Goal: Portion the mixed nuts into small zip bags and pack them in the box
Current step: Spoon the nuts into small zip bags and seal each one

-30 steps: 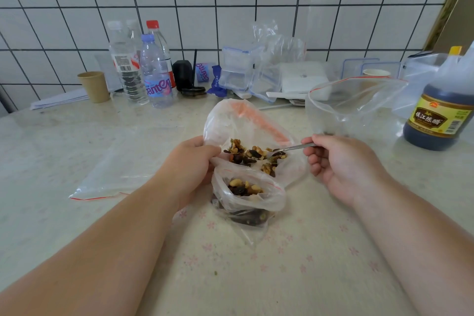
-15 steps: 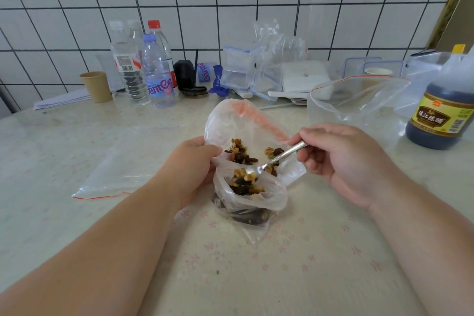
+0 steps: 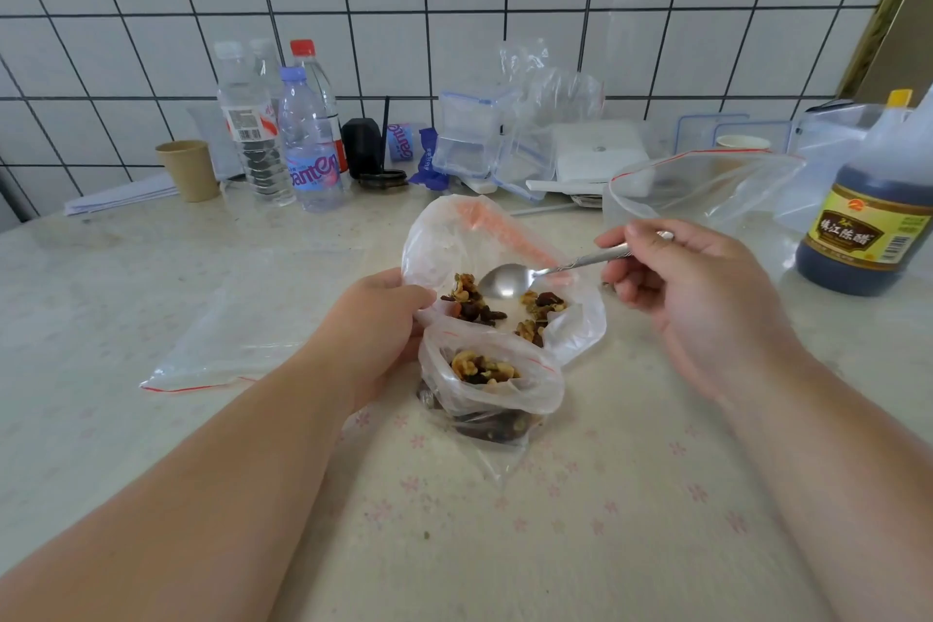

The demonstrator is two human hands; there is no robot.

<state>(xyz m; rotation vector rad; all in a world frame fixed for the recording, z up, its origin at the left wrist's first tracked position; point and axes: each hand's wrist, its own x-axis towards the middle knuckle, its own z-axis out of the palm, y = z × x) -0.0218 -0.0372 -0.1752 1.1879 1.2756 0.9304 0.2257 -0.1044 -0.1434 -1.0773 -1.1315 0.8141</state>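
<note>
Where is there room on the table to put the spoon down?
Bare tabletop lies in front of the small zip bag, between the two forearms. It is crowded along the tiled wall: water bottles, clear boxes, vinegar bottle.

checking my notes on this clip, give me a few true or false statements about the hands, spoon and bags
1. The right hand holds a spoon. True.
2. The spoon bowl is heaped with nuts. False: it is empty.
3. The left hand grips the small zip bag at its mouth. True.
4. The small zip bag holds no nuts. False: nuts show inside it.
5. The vinegar bottle lies on its side. False: it stands upright.
</note>
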